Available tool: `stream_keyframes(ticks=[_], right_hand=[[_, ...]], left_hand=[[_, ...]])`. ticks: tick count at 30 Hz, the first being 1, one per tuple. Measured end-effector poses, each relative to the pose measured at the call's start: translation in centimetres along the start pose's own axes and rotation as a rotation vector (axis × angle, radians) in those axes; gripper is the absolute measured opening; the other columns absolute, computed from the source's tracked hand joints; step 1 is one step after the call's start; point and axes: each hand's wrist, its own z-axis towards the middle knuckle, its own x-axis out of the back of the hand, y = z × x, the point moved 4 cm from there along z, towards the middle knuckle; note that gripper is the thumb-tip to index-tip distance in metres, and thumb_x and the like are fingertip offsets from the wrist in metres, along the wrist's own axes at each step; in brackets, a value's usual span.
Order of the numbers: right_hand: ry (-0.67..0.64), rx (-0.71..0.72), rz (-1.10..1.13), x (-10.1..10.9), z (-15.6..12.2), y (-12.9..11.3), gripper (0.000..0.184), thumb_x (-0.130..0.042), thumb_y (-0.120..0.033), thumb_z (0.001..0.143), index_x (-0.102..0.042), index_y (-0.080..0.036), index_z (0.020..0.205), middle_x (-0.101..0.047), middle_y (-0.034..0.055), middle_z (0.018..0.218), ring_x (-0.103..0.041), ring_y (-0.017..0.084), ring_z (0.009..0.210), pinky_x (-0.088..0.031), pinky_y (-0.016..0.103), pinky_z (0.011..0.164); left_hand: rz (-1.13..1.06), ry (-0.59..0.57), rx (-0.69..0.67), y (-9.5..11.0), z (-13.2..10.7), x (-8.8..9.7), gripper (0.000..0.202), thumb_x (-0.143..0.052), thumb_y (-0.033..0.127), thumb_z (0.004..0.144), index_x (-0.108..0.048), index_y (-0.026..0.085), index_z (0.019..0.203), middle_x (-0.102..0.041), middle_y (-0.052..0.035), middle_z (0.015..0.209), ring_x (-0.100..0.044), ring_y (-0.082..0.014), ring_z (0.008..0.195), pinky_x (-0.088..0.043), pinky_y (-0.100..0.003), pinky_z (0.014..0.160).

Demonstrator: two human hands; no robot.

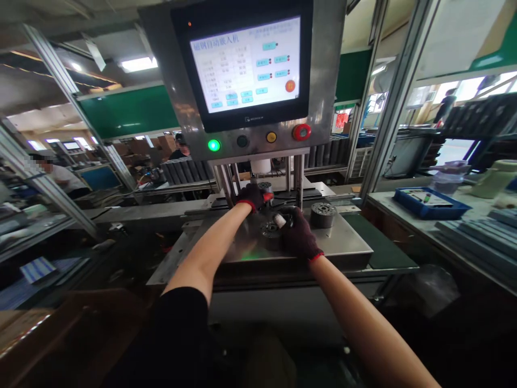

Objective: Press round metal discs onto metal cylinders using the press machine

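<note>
My left hand (pixel 249 195), in a dark glove with a red cuff, reaches under the machine's panel. It is beside a round metal part (pixel 264 186) and a small red piece (pixel 268 197); its fingers are too hidden to tell their grip. My right hand (pixel 299 233), gloved alike, is closed round a dark object with a white cylindrical end (pixel 279 220). That end is just above a second round slotted metal part (pixel 270 230) on the steel plate (pixel 343 240). To the right of this hand stands a third slotted metal cylinder (pixel 322 215).
Above my hands hangs a control panel with a lit screen (pixel 248 64), a green-lit button (pixel 214 145) and a red stop button (pixel 301 132). Steel posts (pixel 299 180) rise behind. A blue tray (pixel 431 203) rests on the right-hand table. People are in the background at left.
</note>
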Motion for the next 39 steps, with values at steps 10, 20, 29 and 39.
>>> stream_keyframes(ticks=[10, 20, 29, 39], right_hand=[[0.046, 0.02, -0.039, -0.3, 0.0, 0.0, 0.047, -0.075, -0.069, 0.085, -0.068, -0.029, 0.108, -0.081, 0.007, 0.099, -0.075, 0.029, 0.091, -0.062, 0.042, 0.08], [0.209, 0.181, -0.645, 6.1, -1.0, -1.3, 0.054, -0.08, -0.046, 0.091, -0.072, -0.02, 0.138, -0.078, 0.0209, 0.126, -0.067, 0.044, 0.128, -0.052, 0.06, 0.118], [-0.042, -0.335, -0.958, 9.7, 5.3, -0.9, 0.068, -0.077, -0.027, 0.092, -0.055, -0.015, 0.156, -0.074, 0.0247, 0.132, -0.075, 0.038, 0.113, -0.058, 0.051, 0.101], [-0.028, -0.255, -0.785, 11.4, -0.6, -5.0, 0.058, -0.094, -0.014, 0.076, -0.073, -0.016, 0.13, -0.081, 0.018, 0.122, -0.077, 0.038, 0.116, -0.06, 0.05, 0.107]], left_hand=[[0.307, 0.496, -0.333, 4.5, -7.3, 11.8, 0.081, -0.083, 0.049, 0.095, -0.057, 0.023, 0.167, -0.046, -0.0191, 0.181, -0.028, -0.0461, 0.174, -0.012, -0.069, 0.142], [0.313, 0.469, -0.294, 6.1, -7.9, 11.5, 0.077, -0.074, 0.053, 0.101, -0.058, 0.012, 0.165, -0.047, -0.0217, 0.18, -0.034, -0.0477, 0.17, -0.014, -0.072, 0.143], [-0.164, -0.127, -0.311, 4.4, -12.9, -1.4, 0.092, -0.095, 0.05, 0.085, -0.056, 0.021, 0.163, -0.074, -0.0195, 0.147, -0.068, -0.0398, 0.146, -0.054, -0.057, 0.128], [0.053, -0.032, -0.205, 6.2, -15.9, 1.1, 0.027, -0.083, 0.028, 0.091, -0.081, 0.018, 0.115, -0.08, -0.0182, 0.131, -0.073, -0.0399, 0.134, -0.057, -0.055, 0.123]])
